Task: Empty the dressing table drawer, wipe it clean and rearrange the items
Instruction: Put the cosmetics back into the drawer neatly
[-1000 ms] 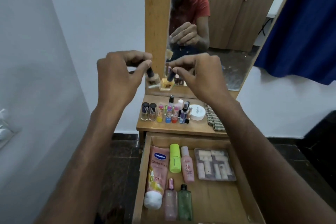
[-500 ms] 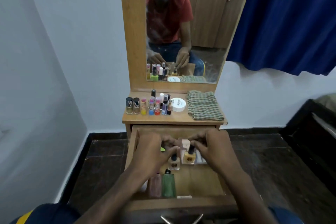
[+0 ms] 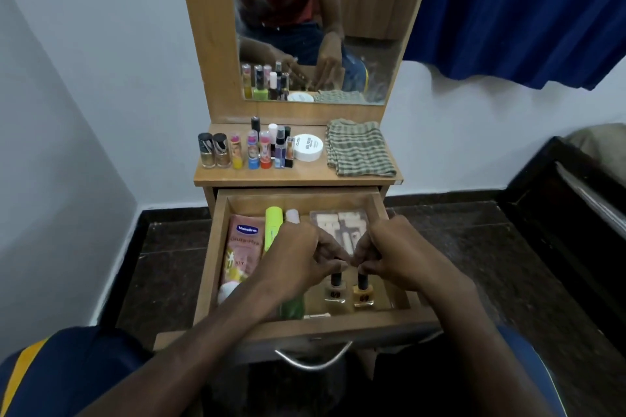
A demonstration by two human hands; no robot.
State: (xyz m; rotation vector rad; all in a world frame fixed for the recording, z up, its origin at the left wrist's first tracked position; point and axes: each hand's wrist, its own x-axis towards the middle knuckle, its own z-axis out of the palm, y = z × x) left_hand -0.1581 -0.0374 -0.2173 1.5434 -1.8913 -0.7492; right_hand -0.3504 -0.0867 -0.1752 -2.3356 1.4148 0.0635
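Amber polish bottles stand side by side at the drawer [image 3: 389, 213] front; left hand [image 3: 298, 257] pinches the paler bottle [image 3: 335, 291] cap, right hand [image 3: 396, 254] the orange bottle [image 3: 363, 291]; seat both upright, touching, before letting go.

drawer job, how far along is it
Well into rearranging. Done: lotion tube, green tube and palette lie in the drawer. In hand: left hand and right hand each set down a nail polish bottle. Left: small bottles and jar on top.
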